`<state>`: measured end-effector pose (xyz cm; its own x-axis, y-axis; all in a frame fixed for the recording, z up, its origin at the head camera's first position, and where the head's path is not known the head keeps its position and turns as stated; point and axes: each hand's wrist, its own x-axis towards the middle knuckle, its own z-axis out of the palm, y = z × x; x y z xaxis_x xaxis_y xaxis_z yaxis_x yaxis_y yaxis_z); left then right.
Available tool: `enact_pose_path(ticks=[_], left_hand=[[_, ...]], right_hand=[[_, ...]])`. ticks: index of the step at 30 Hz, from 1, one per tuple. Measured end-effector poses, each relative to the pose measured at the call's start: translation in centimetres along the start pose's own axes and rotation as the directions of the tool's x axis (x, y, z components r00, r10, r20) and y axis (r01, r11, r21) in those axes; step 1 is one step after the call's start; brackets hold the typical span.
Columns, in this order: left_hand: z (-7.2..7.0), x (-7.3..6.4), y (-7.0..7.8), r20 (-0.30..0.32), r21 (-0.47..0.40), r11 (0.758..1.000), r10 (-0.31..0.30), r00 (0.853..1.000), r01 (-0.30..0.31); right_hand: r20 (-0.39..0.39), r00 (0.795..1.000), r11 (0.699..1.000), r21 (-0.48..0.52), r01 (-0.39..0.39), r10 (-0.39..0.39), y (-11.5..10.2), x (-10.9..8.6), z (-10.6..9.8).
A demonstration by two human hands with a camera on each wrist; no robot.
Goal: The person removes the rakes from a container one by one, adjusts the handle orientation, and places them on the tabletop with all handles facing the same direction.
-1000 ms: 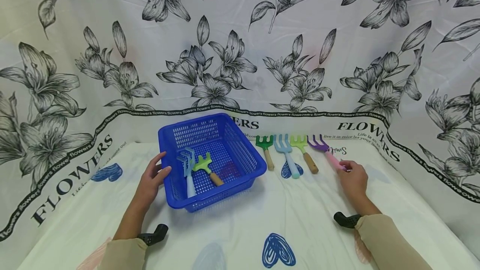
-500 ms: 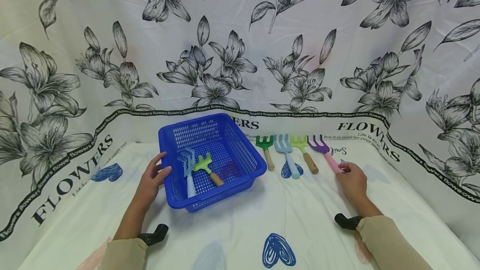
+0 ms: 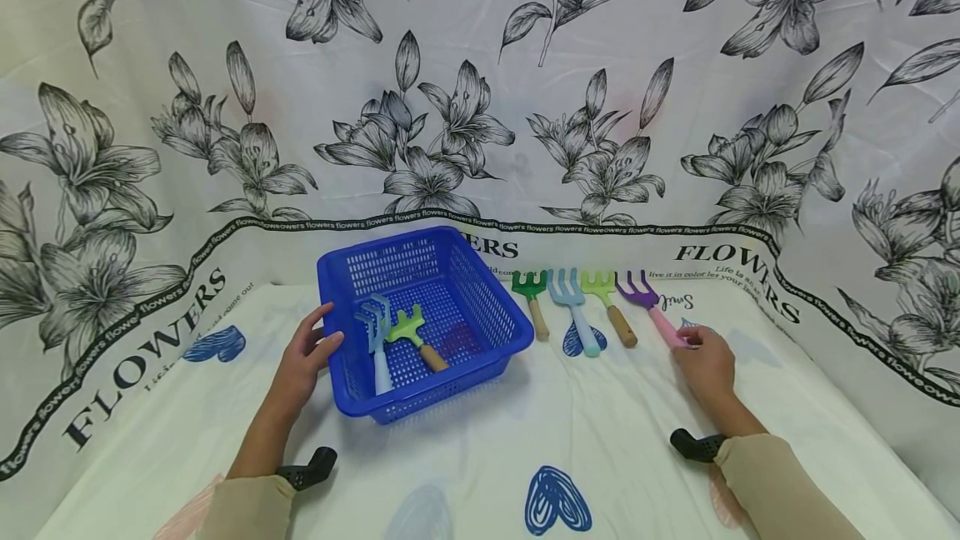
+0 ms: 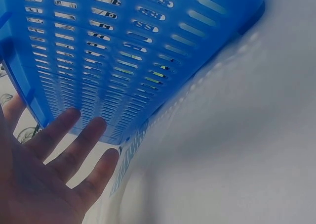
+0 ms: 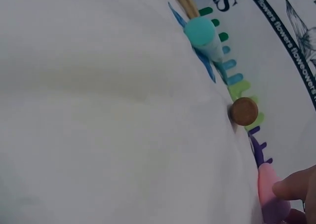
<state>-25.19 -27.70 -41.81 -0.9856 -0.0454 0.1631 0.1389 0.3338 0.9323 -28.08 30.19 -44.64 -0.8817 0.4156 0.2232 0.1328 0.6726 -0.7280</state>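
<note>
My left hand (image 3: 305, 354) rests against the left rim of a blue plastic basket (image 3: 491, 290). In the left wrist view its fingers (image 4: 81, 145) are spread and fairly straight beside the slotted wall. Inside the basket lie a light blue hand rake (image 3: 380, 348) and a lime-green hand rake (image 3: 408, 325) with a wooden handle. My right hand (image 3: 705, 365) pinches the pink handle end of a purple hand rake (image 3: 660, 319), which lies on the cloth at the right end of a row; the right wrist view shows thumb and fingers at that pink handle (image 5: 269, 184).
Left of the purple rake, a lime-green rake (image 3: 617, 319), a light blue rake (image 3: 577, 315) and a dark green rake (image 3: 535, 307) lie in a row, tines pointing away. White printed cloth (image 3: 480, 457) covers the table, and a flower-patterned curtain (image 3: 465, 107) rises behind.
The pink handle has shifted slightly left and down with my right hand on it, and the purple rake lies at a slightly different angle. My left hand and the basket stay put.
</note>
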Motion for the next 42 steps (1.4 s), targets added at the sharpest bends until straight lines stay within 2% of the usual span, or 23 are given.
enact_pose_path(ticks=[4,9,13,21,31,36,42], left_hand=[[0.0,0.3,-0.8,-0.005,0.004,1.0,0.008,1.0,-0.008],[0.0,0.3,-0.7,-0.008,0.004,1.0,0.017,1.0,-0.017],[0.0,0.2,-0.7,-0.01,0.001,1.0,0.02,1.0,-0.02],[0.0,0.2,-0.7,-0.006,-0.011,1.0,0.019,1.0,-0.019],[0.0,0.1,-0.4,-0.004,-0.018,1.0,0.012,1.0,-0.012],[0.0,0.1,-0.4,0.0,-0.02,1.0,0.019,1.0,-0.019],[0.0,0.1,-0.3,-0.003,-0.013,1.0,0.026,1.0,-0.026]], right_hand=[[-0.043,0.999,1.0,0.007,-0.001,0.002,-0.3,0.1,0.0],[-0.121,0.992,0.997,0.073,-0.009,0.018,-1.5,-0.1,0.0],[-0.139,0.99,0.994,0.112,0.015,0.001,-3.0,-0.4,0.3],[-0.113,0.993,0.98,0.188,0.064,-0.043,-5.6,-1.5,0.9],[-0.028,0.991,0.96,0.244,0.135,-0.133,-9.0,-2.7,1.7],[0.032,0.979,0.945,0.27,0.185,-0.201,-10.3,-3.5,2.0],[0.095,0.956,0.927,0.285,0.241,-0.278,-12.2,-4.4,2.4]])
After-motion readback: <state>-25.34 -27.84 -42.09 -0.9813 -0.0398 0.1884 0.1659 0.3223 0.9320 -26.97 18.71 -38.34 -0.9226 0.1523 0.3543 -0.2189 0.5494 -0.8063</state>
